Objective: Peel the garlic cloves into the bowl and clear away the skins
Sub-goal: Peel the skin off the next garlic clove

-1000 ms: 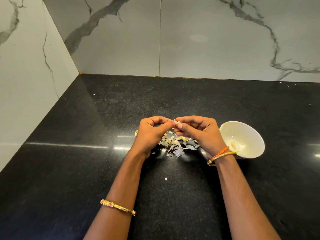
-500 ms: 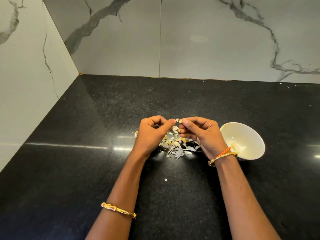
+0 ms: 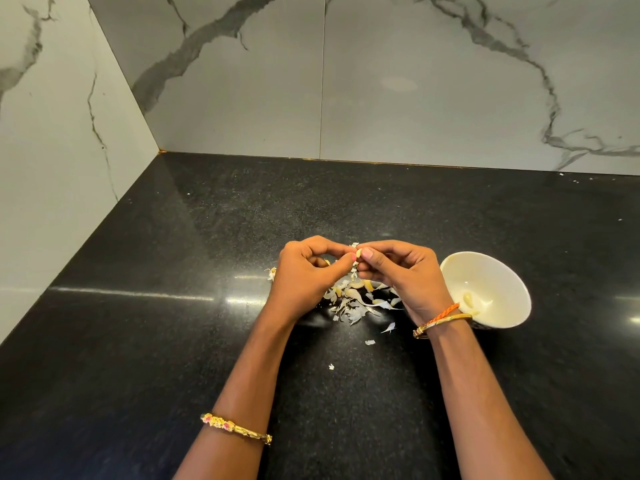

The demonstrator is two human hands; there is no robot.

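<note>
Nearest the camera, two bare forearms reaching in over the black desk point(image 3: 138, 341), a gold bangle point(image 3: 235, 427) on the left one. Past that, stray skin flakes, then the main heap of garlic skins point(image 3: 353, 299) lying just left of the white bowl point(image 3: 495, 271). Above that heap, left hand point(image 3: 304, 271) and right hand point(image 3: 408, 275) meeting tip to tip, fingers point(image 3: 367, 252) curled narrow and pinching one garlic clove point(image 3: 358, 252) between them, well clear of the desk. An orange thread and a gold bangle point(image 3: 443, 318) at the right wrist, just beside the bowl. Inside the bowl, a few peeled cloves point(image 3: 468, 299) resting at the bottom.

Step in hand, by the look of it: stripping skin off the held clove, with clearing not yet begun. Next move likely calls for freeing the last skin over the heap, then carrying the clove right to drop into the bowl.

Beyond the bowl, bare glossy desk with window glare, ending at veined marble wall panels point(image 3: 415, 81) meeting in a corner far left of the bowl.
</note>
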